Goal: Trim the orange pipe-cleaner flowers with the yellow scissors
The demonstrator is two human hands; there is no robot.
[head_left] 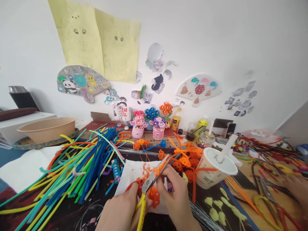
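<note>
My left hand (120, 207) is closed around the yellow-handled scissors (149, 183), whose blades point up and to the right. My right hand (176, 195) pinches an orange pipe cleaner piece (158, 169) beside the blade tips. Below the blades hangs a looped orange pipe cleaner shape (153, 196), between the two hands; which hand supports it I cannot tell. Orange clippings lie on the white paper (128, 166) beneath. Several finished orange pipe cleaner flowers (178, 164) are heaped just beyond my right hand.
Coloured pipe cleaners (89, 170) spread over the left side, near a blue lighter (115, 169). A lidded cup with a straw (209, 176) stands to the right. Potted pipe cleaner flowers (158, 132) line the back. Another person's hand (295, 186) is at far right, near red-handled pliers (280, 208).
</note>
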